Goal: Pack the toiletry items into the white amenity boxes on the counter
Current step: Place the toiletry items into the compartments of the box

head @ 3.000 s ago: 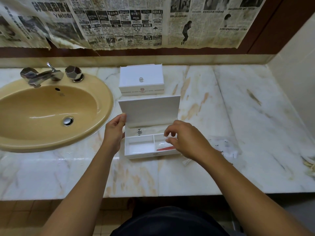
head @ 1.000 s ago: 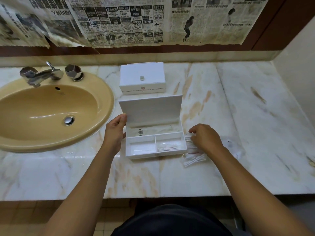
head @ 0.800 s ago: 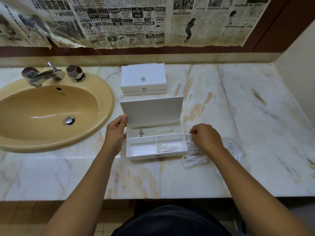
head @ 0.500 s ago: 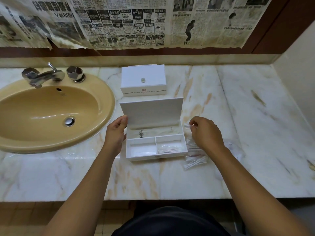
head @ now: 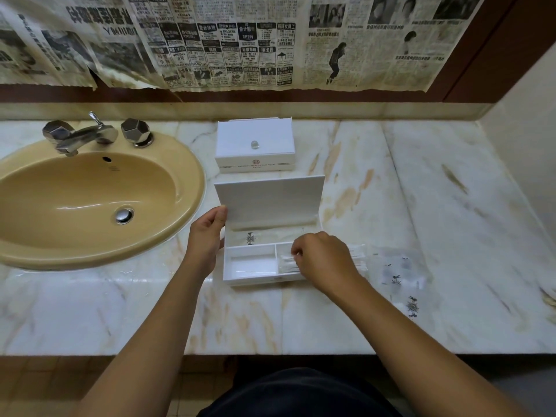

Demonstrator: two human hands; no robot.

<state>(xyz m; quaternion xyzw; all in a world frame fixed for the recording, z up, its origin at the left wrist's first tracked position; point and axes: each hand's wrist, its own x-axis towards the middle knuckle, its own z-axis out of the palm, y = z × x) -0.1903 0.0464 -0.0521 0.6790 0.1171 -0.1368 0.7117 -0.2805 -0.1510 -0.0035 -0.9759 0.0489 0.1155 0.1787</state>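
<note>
Right hand (head: 323, 261) now back over open amenity box (head: 272, 236) from packets beside it, pinching cotton-swab packet (head: 287, 264) above right front compartment. Left hand (head: 207, 236) gripping lid's left edge. Closed box (head: 255, 145) behind, clear packets (head: 397, 273) right of hand.

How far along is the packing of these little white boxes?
Partly done. The rear box is closed. The open box has a packet in its back tray; its left compartment looks bare. The right hand is at the right compartment with cotton-swab packets; the left hand steadies the lid. More sachets wait beside it.
</note>
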